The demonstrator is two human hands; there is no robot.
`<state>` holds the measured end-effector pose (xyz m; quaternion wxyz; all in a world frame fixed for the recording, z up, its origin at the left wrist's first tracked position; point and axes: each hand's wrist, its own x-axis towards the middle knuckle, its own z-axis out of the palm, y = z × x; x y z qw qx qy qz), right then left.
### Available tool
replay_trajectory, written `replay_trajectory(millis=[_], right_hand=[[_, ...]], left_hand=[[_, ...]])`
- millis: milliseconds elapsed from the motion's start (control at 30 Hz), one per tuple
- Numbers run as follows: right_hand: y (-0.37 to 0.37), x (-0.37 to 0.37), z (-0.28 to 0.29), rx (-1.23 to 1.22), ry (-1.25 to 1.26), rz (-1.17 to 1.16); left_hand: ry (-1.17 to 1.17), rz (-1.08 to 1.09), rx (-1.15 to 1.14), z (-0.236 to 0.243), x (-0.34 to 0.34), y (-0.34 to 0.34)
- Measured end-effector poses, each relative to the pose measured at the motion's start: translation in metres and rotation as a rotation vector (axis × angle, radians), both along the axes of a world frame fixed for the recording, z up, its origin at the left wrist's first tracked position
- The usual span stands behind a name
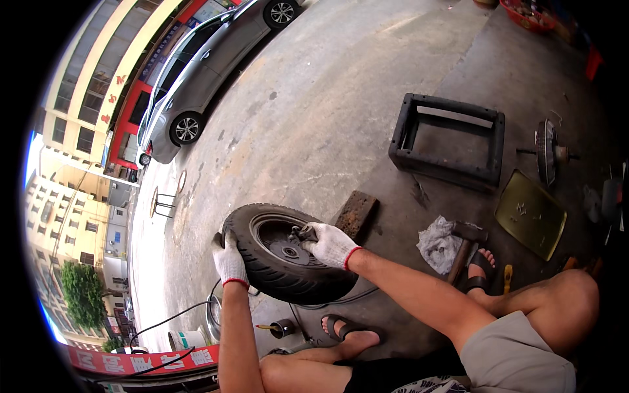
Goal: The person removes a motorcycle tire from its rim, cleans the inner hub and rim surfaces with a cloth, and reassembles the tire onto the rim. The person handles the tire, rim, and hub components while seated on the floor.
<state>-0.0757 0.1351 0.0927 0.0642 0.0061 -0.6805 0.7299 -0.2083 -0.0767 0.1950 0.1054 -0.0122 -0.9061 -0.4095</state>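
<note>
Your right hand (329, 243), gloved, is clenched on a small part at the wheel hub (288, 247). Your left hand (229, 260) grips the tyre (282, 275) on its left edge. The tyre stands tilted on the floor (314, 118) straight ahead, between both hands, right hand nearer the centre.

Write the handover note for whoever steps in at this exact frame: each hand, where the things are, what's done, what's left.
Left hand, gloved, grips the outer edge of the small tyre, standing tilted on the concrete floor.
Right hand, gloved, is closed at the wheel hub; what it holds is unclear.
Hammer and rag lie to the right.
Done: tyre steadied.
Left: work at the hub.
</note>
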Motion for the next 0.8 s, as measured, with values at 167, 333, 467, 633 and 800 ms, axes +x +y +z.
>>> replay_trajectory(millis=[167,333,467,633,800], right_hand=[[-0.022,-0.025,0.007,0.093,-0.072,-0.214],[-0.034,-0.056,-0.004,0.125,0.089,-0.054],[-0.038,-0.056,0.01,0.169,-0.226,-0.179],[-0.033,-0.073,-0.015,0.143,-0.134,-0.161],[-0.028,-0.079,-0.023,0.151,-0.098,-0.178]], left_hand=[[0.024,0.021,-0.058,-0.002,0.0,-0.003],[0.033,0.008,-0.032,-0.002,0.002,0.006],[0.039,0.042,-0.095,-0.002,0.004,-0.006],[0.033,0.025,-0.101,0.004,0.01,0.01],[0.044,0.019,-0.122,0.001,0.004,0.012]])
